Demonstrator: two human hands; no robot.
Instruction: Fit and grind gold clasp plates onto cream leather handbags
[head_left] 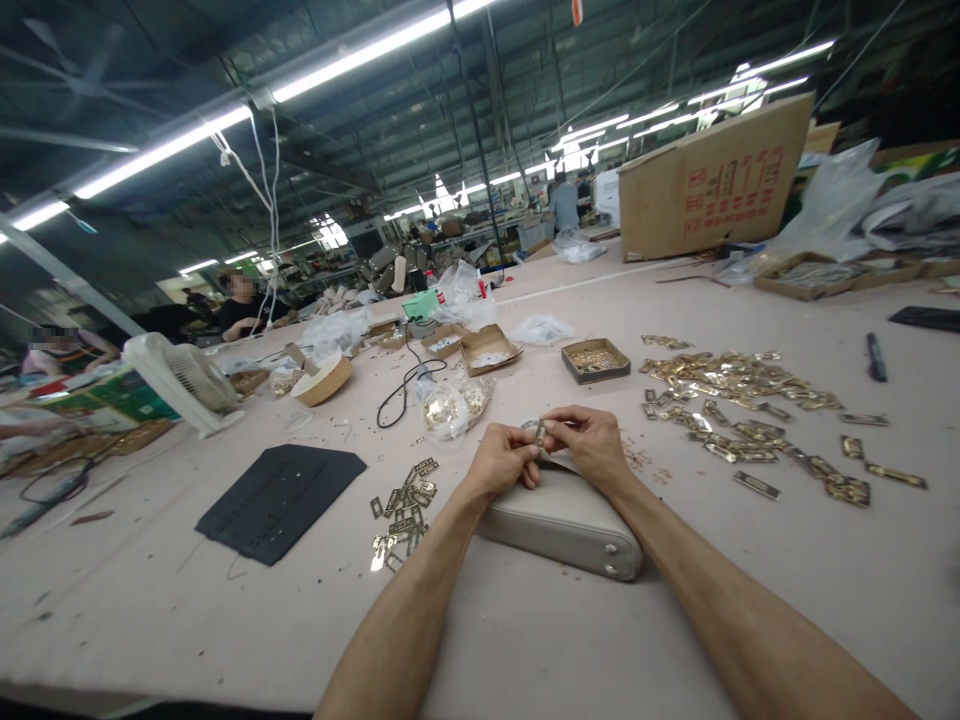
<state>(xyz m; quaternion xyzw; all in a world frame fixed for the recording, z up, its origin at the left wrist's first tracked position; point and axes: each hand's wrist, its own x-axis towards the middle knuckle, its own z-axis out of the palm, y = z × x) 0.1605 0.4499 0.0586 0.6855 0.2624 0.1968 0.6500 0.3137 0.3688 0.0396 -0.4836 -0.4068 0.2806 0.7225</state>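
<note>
My left hand (504, 462) and my right hand (592, 441) meet over the far end of a beige leather bag (564, 525) lying on the pink table (225, 620). Both pinch a small gold metal plate (541, 432) between their fingertips. A small pile of gold rectangular plates (403, 510) lies left of my left forearm. A much larger spread of gold plates (739, 405) covers the table to the right of my right hand.
A black leather panel (279, 497) lies at left, beside a white fan (184, 380). A clear bag of gold parts (454, 405), a tray of small gold fittings (596, 360) and open boxes sit behind. A big cardboard box (712, 180) stands far right. Seated people work at far left.
</note>
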